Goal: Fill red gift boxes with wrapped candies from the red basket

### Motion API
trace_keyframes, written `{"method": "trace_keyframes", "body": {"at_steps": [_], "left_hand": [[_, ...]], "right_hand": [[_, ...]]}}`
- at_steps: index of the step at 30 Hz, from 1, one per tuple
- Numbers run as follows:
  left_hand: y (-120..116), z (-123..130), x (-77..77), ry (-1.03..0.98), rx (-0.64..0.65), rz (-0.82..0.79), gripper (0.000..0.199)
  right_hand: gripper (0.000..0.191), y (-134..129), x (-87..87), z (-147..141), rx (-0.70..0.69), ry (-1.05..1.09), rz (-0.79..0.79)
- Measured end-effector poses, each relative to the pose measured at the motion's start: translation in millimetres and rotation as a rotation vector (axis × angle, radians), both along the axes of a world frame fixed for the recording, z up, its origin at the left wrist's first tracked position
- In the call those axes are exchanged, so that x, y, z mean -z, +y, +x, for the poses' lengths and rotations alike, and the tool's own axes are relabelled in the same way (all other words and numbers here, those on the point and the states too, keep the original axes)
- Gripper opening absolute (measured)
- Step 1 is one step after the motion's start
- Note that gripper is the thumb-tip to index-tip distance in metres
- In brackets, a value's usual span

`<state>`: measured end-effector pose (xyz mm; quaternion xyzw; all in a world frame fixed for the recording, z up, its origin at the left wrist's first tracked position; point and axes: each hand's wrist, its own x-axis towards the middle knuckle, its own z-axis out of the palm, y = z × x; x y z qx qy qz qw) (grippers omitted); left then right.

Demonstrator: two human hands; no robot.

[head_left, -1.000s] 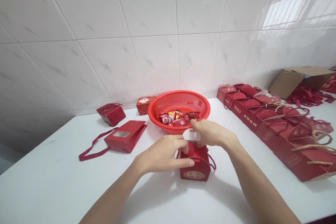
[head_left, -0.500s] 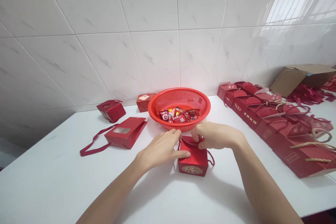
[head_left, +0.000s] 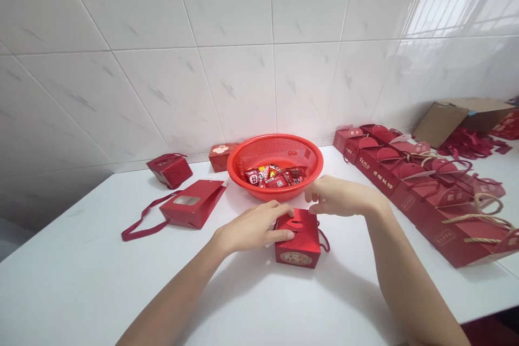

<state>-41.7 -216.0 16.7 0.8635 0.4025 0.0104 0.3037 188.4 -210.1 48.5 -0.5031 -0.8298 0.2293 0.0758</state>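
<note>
A small red box (head_left: 298,246) is standing just below the centre of the frame, its slotted top flap lying folded down. The left hand (head_left: 256,227) is resting on its top-left side, thumb and fingers spreading apart and pressing on the flap. The right hand (head_left: 338,195) is hovering by the box's far right corner, fingers curling inward; whether they are gripping or touching anything, I cannot quite tell. Just above, a red basket (head_left: 275,191) is holding wrapped sweets (head_left: 275,177), while rows of red boxes (head_left: 409,194) are filling the right side.
</note>
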Motion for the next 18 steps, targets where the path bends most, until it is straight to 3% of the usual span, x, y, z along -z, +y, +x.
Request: {"method": "trace_keyframes", "body": {"at_steps": [5,7,11,13,18], "left_hand": [[-1,2,-0.4,-0.005,-0.008,0.035,0.037],[-2,3,0.2,-0.023,0.001,0.042,0.034],[-2,6,3.1,-0.045,-0.013,0.056,0.031],[-1,7,4.9,-0.056,-0.026,0.054,0.031],[-1,9,7.3,-0.105,-0.066,0.036,0.032]], "right_hand": [[0.011,-1,5.3,22,0.0,-0.086,-0.127],[0.007,-3,18.1,32,-0.026,-0.035,-0.194],[0.029,-9,55.8,46,-0.068,0.157,-0.323],[0.028,-11,73.8,47,-0.072,0.273,-0.357],[0.024,-11,100.3,43,0.046,0.621,-0.413]]}}
